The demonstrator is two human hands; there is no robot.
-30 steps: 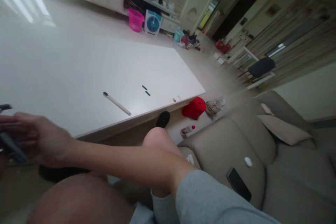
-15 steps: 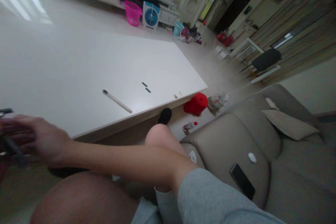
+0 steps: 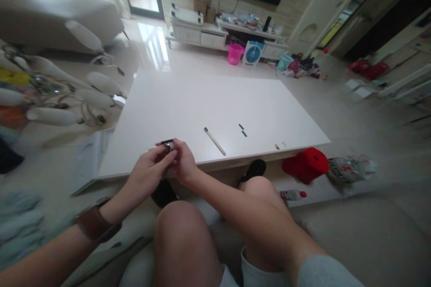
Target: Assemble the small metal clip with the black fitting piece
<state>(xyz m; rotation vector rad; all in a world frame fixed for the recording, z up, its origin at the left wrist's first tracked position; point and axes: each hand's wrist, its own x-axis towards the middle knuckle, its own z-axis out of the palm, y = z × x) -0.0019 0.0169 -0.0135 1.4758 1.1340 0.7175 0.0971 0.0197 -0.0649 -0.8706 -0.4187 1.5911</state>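
My left hand (image 3: 146, 171) and my right hand (image 3: 186, 161) meet over the near edge of the white table (image 3: 188, 98). The fingers of both are closed around a small black and silver object (image 3: 169, 145). Its kind is hard to tell, since the fingers cover most of it. Right of my hands lies a slim pale toothbrush-like stick (image 3: 215, 142) with a dark tip. Farther right, two short dark green strips (image 3: 243, 130) rest on the tabletop. A tiny brownish piece (image 3: 277, 146) is close to the table's front edge.
Beyond the table's right end are a red stool-like item (image 3: 306, 164), a bottle with a red cap (image 3: 292, 195) and a clear plastic bag (image 3: 350, 170). My knees are below the near edge. A pink basket (image 3: 235, 54) and a blue fan (image 3: 253, 53) stand by the TV cabinet.
The view has swung left and levelled, bringing both hands into the middle. My left hand, hardly seen before at the left border, now shows clearly against my right hand.
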